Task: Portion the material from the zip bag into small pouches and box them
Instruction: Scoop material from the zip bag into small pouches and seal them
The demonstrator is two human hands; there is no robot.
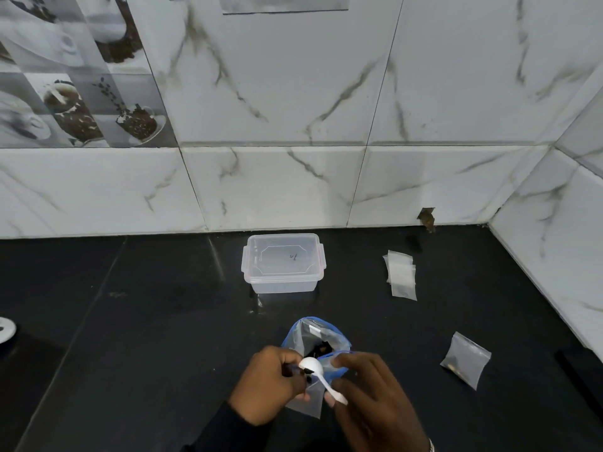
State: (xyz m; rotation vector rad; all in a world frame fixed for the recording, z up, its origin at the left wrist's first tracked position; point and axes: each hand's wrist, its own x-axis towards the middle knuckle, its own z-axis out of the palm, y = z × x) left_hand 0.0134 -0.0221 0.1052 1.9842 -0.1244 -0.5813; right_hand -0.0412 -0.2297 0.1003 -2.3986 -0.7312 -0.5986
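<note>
The zip bag [305, 337], clear with a blue rim, stands open near the counter's front, with dark material showing inside. My left hand [269, 384] pinches a small clear pouch [308, 407] just in front of the bag. My right hand [372, 398] grips the handle of a white plastic spoon [312, 366], whose bowl sits over the pouch's mouth with dark bits at its edge. A clear plastic box [283, 265] with its lid on stands behind the bag. A small pouch [465, 360] with a little material in it lies to the right.
A stack of small empty pouches [401, 274] lies at the back right on the black counter [146, 321]. Marble-tiled walls close the back and right sides. A white round object [5, 329] shows at the left edge.
</note>
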